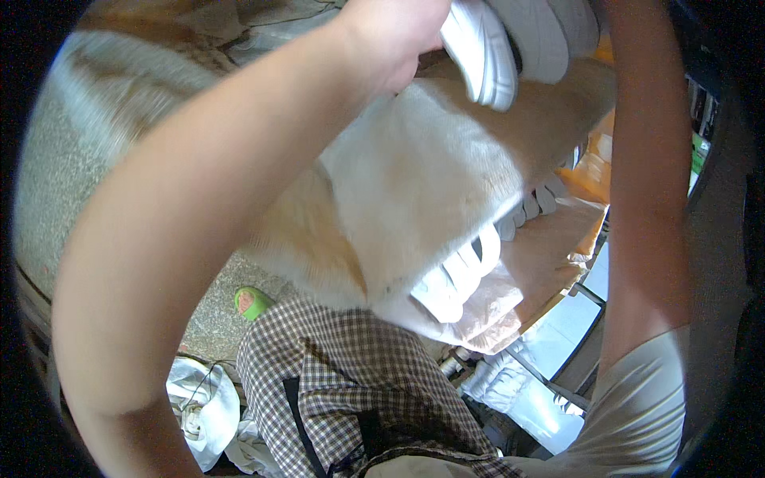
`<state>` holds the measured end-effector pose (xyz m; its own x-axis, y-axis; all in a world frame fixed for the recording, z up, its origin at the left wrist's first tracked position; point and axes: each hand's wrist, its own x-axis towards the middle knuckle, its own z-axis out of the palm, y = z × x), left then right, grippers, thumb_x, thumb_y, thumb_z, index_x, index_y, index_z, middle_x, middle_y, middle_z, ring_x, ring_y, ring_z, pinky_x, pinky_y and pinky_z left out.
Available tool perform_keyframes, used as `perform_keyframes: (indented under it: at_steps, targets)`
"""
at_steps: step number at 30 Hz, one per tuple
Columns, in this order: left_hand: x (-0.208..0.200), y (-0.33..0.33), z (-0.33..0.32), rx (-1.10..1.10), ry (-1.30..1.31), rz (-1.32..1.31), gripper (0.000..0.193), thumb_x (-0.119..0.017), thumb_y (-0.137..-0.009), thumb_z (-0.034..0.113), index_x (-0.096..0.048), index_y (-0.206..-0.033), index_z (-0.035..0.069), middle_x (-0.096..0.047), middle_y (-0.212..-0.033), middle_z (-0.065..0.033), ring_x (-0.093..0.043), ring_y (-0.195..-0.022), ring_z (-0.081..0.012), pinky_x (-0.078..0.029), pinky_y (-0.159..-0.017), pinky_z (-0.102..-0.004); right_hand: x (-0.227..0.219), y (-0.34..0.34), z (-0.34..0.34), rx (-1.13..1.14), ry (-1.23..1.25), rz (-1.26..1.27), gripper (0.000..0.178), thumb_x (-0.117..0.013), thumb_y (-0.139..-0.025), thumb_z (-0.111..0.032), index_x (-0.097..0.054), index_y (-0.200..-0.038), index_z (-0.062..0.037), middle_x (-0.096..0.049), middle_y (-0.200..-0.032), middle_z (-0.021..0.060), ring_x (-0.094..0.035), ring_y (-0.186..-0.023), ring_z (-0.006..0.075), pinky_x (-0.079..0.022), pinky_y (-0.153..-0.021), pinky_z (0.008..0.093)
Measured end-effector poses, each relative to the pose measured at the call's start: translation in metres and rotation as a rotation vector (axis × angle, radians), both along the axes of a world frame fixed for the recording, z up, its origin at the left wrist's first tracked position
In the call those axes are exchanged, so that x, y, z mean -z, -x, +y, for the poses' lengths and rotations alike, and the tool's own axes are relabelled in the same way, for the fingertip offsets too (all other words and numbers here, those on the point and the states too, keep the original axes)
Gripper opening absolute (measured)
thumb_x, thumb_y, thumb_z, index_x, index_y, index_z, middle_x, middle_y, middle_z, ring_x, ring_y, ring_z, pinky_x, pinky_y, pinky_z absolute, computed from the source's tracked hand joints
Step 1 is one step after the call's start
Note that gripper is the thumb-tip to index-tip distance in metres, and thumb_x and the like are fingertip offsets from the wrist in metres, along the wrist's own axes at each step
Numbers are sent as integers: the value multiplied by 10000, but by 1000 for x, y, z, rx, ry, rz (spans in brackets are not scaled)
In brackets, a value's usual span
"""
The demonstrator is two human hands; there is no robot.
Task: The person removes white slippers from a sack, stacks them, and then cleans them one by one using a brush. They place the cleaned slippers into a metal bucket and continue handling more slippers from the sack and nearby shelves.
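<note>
At the top edge my left hand (pixel 401 41), partly cut off by the frame, is closed at the end of a row of curved white pieces (pixel 483 60). These pieces are ribbed and rounded like shoe parts; their exact kind is unclear. My right forearm (pixel 649 159) reaches up along the right side, and its hand lies beyond the top edge. Below the hands, a large pale, fuzzy sheet of material (pixel 422 159) spreads over the work surface, smeared by motion at the left. More curved white pieces (pixel 458 279) lie along its near edge.
Brown wrapping (pixel 550 239) and clear plastic lie under the right part of the sheet. A metal frame (pixel 558 390) stands below it, near a white bundle (pixel 502 382). My checkered-clothed lap (pixel 335 374) is close in front. A green slipper (pixel 253 303) and a white bag (pixel 203 406) are on the floor.
</note>
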<state>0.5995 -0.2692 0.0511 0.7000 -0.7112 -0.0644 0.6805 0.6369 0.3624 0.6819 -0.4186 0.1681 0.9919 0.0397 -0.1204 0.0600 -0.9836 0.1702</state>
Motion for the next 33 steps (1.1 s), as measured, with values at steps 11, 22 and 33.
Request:
perform_keyframes:
  at_steps: [11, 22, 33]
  targets:
    - [-103, 216, 156, -140, -453, -67, 543, -561, -885, 93, -264, -1322, -31, -440, -1272, -159, -452, -1173, -231, -371, -1001, -353, -119, 219, 168, 376, -253, 94, 941, -671, -714, -392, -163, -1447, -92, -410, -1305, 286, -434, -1202, 414, -363, -1011, 416]
    - [-148, 431, 126, 321, -776, -255, 548, -533, -878, 211, -342, -1336, -23, -593, -1092, -199, -588, -968, -315, -307, -986, -479, -98, 506, 90, 773, -394, -45, 1127, -752, -574, -207, -60, -1446, -29, -392, -1209, 295, -409, -1155, 421, -372, -996, 437]
    - [-17, 481, -114, 60, -518, -261, 467, -548, -894, 291, -395, -1192, -35, -573, -1079, -233, -560, -1007, -334, -421, -891, -373, -17, 534, -132, 655, -64, -48, 1104, -778, -550, -240, -154, -1430, -6, -397, -1301, 289, -401, -1188, 422, -337, -997, 484]
